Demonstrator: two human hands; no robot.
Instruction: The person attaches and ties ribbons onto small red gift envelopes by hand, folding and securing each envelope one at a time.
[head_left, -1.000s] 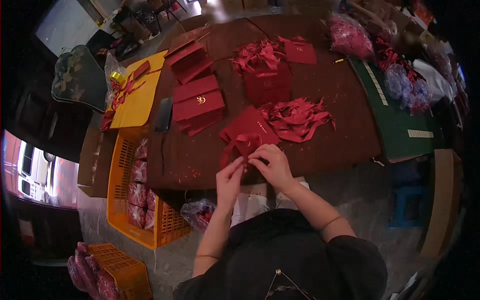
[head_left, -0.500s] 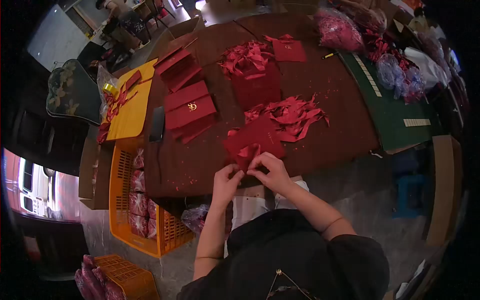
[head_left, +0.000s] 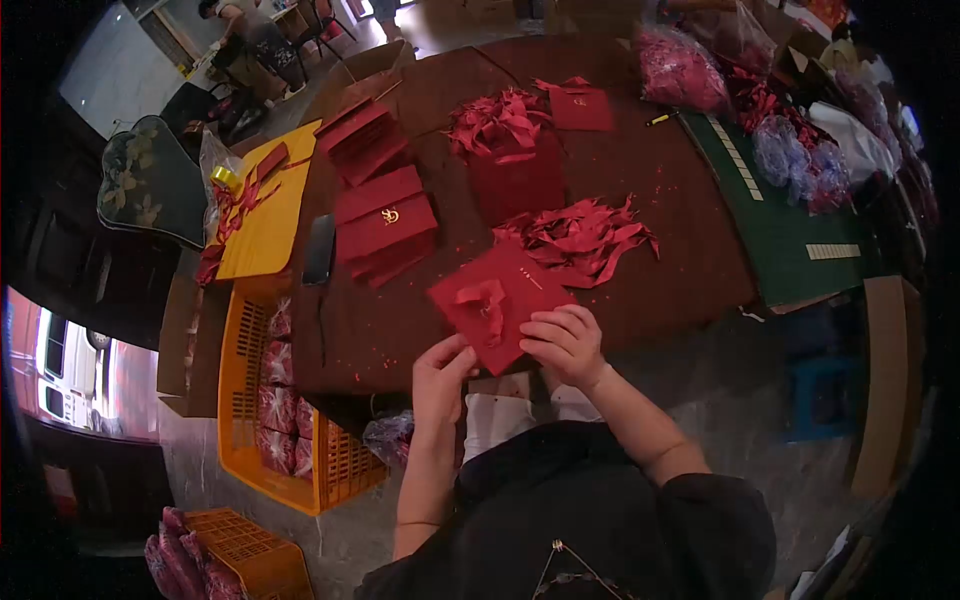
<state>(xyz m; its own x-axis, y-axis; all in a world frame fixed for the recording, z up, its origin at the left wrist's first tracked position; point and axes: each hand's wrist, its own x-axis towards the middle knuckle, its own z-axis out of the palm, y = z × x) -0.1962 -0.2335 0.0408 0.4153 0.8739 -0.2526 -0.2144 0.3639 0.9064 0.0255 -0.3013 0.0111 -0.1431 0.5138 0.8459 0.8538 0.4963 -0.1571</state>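
Observation:
A flat red gift bag (head_left: 520, 290) with a red ribbon (head_left: 482, 300) looped on its face is tilted at the table's near edge. My left hand (head_left: 443, 378) pinches its lower left edge. On the other side, the fingers of my right hand (head_left: 566, 345) are closed on the right edge. Just beyond the bag lies a loose pile of red ribbons (head_left: 590, 240). Farther back, a second bunch of ribbons (head_left: 500, 122) rests on red bags (head_left: 515, 185). To the left are stacked red bags (head_left: 385, 222) with a gold logo.
A dark phone (head_left: 318, 250) lies near the brown table's (head_left: 680, 270) left edge. Beside it stand a yellow board (head_left: 262, 225) and an orange crate (head_left: 238, 400) of wrapped red packs. At right are a green mat (head_left: 760, 210) and plastic bags (head_left: 685, 70). Another person (head_left: 250, 40) bends at back left.
Both hands were together pinching at the ribbon near the bag's lower edge. Now they are apart, gripping the bag's two sides, and its face is raised and turned more toward me.

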